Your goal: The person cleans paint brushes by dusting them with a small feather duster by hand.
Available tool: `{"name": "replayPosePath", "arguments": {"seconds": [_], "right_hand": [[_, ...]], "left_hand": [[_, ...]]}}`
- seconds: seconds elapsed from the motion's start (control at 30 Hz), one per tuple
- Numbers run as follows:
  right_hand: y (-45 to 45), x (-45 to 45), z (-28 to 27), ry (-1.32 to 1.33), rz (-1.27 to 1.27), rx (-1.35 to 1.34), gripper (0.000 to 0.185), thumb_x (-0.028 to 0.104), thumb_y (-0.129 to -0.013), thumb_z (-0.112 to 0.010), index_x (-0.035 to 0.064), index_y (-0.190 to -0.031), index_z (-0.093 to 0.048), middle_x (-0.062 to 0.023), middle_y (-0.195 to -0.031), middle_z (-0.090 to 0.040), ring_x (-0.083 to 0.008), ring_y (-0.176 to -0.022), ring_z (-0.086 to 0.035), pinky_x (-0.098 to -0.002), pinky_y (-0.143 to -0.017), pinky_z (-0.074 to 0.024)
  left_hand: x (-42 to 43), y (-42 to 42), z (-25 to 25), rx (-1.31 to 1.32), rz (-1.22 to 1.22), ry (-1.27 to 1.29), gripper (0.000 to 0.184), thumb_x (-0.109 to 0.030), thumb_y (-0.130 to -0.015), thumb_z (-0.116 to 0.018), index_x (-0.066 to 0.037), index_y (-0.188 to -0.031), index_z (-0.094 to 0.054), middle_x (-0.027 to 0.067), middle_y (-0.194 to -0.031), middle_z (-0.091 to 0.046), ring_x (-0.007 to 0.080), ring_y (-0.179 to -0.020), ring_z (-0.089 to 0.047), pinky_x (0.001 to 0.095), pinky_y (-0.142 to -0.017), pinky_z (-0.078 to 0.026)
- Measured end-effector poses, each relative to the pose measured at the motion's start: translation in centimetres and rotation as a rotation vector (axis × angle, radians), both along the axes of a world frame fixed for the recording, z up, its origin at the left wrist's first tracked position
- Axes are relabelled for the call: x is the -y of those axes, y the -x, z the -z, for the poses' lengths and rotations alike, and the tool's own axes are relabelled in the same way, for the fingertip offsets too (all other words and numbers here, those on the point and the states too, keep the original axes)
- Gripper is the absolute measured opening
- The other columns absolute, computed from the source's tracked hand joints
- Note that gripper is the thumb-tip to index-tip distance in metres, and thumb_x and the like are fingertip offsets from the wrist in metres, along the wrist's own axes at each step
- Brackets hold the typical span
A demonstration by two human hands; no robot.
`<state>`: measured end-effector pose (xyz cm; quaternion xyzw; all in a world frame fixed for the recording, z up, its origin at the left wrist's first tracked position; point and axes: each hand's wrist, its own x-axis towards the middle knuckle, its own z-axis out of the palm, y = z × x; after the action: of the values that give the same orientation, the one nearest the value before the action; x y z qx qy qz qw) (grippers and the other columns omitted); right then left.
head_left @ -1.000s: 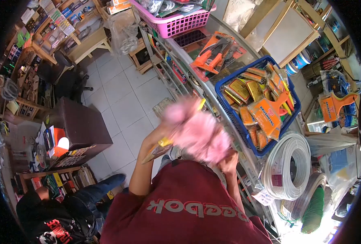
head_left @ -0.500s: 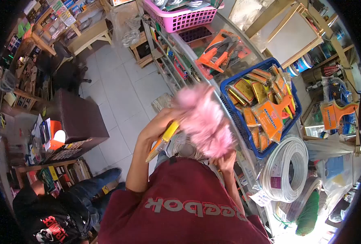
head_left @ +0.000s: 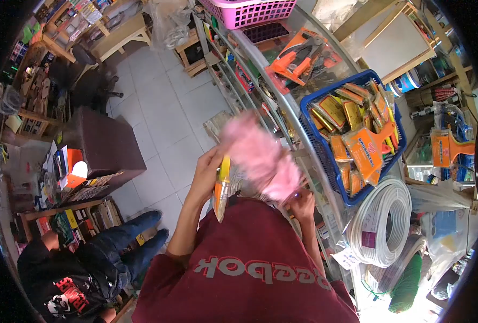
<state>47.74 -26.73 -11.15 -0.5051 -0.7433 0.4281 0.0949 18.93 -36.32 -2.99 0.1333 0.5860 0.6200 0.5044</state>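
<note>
My left hand (head_left: pixel 206 171) is closed round a paintbrush (head_left: pixel 221 189) with a yellow handle, its tan bristles hanging down beside my shirt. A pink cloth (head_left: pixel 263 156), smeared by motion, stretches between my two hands. Its upper end meets the fingertips of my left hand; whether they grip it too is unclear. At the lower end of the cloth, my right hand (head_left: pixel 302 205) is closed on it, close to the glass counter's edge. A blue basket (head_left: pixel 333 185) of packaged orange and yellow brushes stands on the counter to the right.
On the glass counter (head_left: pixel 271 64) are orange-handled pliers (head_left: pixel 303 56), a pink basket (head_left: pixel 260 15) and a white cable coil (head_left: pixel 379 223). A brown box-shaped seat (head_left: pixel 112 142) stands left on the tiled floor. Another person in dark clothes (head_left: pixel 77 274) is at lower left.
The paintbrush has swung from slanting to nearly upright, bristles down. The pink cloth has shifted slightly and changed shape between my hands. The view has turned a little, moving the counter rightward.
</note>
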Motion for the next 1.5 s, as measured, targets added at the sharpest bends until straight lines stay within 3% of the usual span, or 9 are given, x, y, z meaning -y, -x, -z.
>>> {"name": "replayPosePath", "arguments": {"seconds": [0.17, 0.33, 0.37, 0.57, 0.63, 0.87, 1.03, 1.23, 1.5], "right_hand": [[-0.6, 0.2, 4.4, -0.593, -0.140, -0.191, 0.017, 0.014, -0.068, -0.066, -0.0008, -0.069, -0.059, -0.0172, -0.063, -0.059, -0.0361, -0.059, -0.058, -0.0416, -0.057, -0.0463], [1.2, -0.6, -0.7, -0.062, -0.091, -0.242, 0.018, 0.017, -0.074, -0.064, -0.0006, -0.073, -0.063, -0.0153, -0.065, -0.059, -0.0220, -0.062, -0.062, -0.0372, -0.059, -0.0478], [-2.5, 0.0, 8.3, -0.429, -0.158, -0.297, 0.046, 0.008, -0.066, -0.067, 0.0030, -0.110, -0.054, -0.0215, -0.085, -0.062, -0.0364, -0.075, -0.061, -0.0424, -0.063, -0.0475], [1.7, -1.2, -0.6, 0.133, -0.284, 0.151, 0.040, 0.004, -0.066, -0.064, -0.0036, -0.104, -0.053, -0.0246, -0.096, -0.059, -0.0374, -0.094, -0.057, -0.0404, -0.079, -0.0450], [1.1, 0.6, 1.7, -0.237, -0.181, -0.372, 0.033, 0.006, -0.066, -0.065, -0.0017, -0.098, -0.056, -0.0224, -0.091, -0.060, -0.0384, -0.087, -0.059, -0.0411, -0.076, -0.0459], [-1.6, -1.4, 6.8, -0.942, -0.485, -0.166, 0.033, 0.012, -0.075, -0.065, 0.0017, -0.101, -0.049, -0.0137, -0.088, -0.058, -0.0332, -0.072, -0.056, -0.0406, -0.065, -0.0450], [0.1, -0.3, 4.8, -0.449, -0.136, -0.334, 0.044, 0.012, -0.071, -0.059, -0.0013, -0.111, -0.047, -0.0156, -0.095, -0.056, -0.0367, -0.088, -0.054, -0.0456, -0.080, -0.0417], [2.3, -1.4, 1.2, -0.325, -0.099, -0.236, 0.011, 0.012, -0.064, -0.056, 0.0012, -0.065, -0.057, -0.0159, -0.061, -0.058, -0.0348, -0.056, -0.057, -0.0411, -0.055, -0.0454], [1.7, -1.8, 0.1, -0.340, -0.065, -0.269, 0.015, 0.013, -0.059, -0.056, -0.0009, -0.062, -0.056, -0.0160, -0.061, -0.057, -0.0310, -0.053, -0.056, -0.0383, -0.051, -0.0443]], "left_hand": [[4.7, 0.3, -0.2, 0.245, 0.064, -0.189, 0.059, -0.021, -0.087, -0.052, -0.002, -0.139, -0.030, 0.0106, -0.125, -0.049, 0.0197, -0.118, -0.047, 0.0332, -0.099, -0.038], [6.9, 1.9, 0.4, 0.270, 0.476, -0.307, 0.088, 0.006, -0.071, -0.068, -0.004, -0.144, -0.020, 0.0128, -0.130, -0.047, 0.0209, -0.120, -0.047, 0.0322, -0.098, -0.039], [7.0, 1.9, -0.2, 0.297, 0.493, -0.323, 0.089, 0.008, -0.071, -0.066, -0.004, -0.144, -0.018, 0.0128, -0.131, -0.046, 0.0199, -0.121, -0.045, 0.0315, -0.099, -0.038], [6.9, 1.3, 3.4, 0.415, 0.498, -0.418, 0.091, 0.007, -0.074, -0.066, -0.007, -0.146, -0.012, 0.0129, -0.137, -0.040, 0.0214, -0.127, -0.039, 0.0358, -0.102, -0.037], [6.3, 0.6, 4.6, 0.705, 0.455, -0.417, 0.089, 0.007, -0.074, -0.066, -0.007, -0.145, -0.015, 0.0118, -0.136, -0.041, 0.0221, -0.127, -0.040, 0.0379, -0.103, -0.036], [4.9, 1.7, 3.9, 0.369, 0.632, -0.285, 0.078, -0.006, -0.070, -0.068, 0.000, -0.139, -0.030, 0.0107, -0.134, -0.044, 0.0221, -0.123, -0.045, 0.0353, -0.104, -0.035], [2.4, 3.0, 4.7, 0.589, 0.589, -0.395, 0.075, 0.004, -0.074, -0.066, -0.001, -0.139, -0.030, 0.0114, -0.128, -0.050, 0.0187, -0.114, -0.052, 0.0327, -0.098, -0.041], [1.3, 3.5, 2.3, 0.431, 0.720, -0.554, 0.084, -0.003, -0.068, -0.070, -0.002, -0.141, -0.029, 0.0136, -0.130, -0.049, 0.0215, -0.117, -0.049, 0.0354, -0.098, -0.040], [3.9, 4.5, 4.9, 0.106, 0.548, -0.211, 0.085, -0.004, -0.069, -0.073, -0.005, -0.142, -0.029, 0.0142, -0.129, -0.049, 0.0227, -0.118, -0.047, 0.0382, -0.100, -0.037]]}}
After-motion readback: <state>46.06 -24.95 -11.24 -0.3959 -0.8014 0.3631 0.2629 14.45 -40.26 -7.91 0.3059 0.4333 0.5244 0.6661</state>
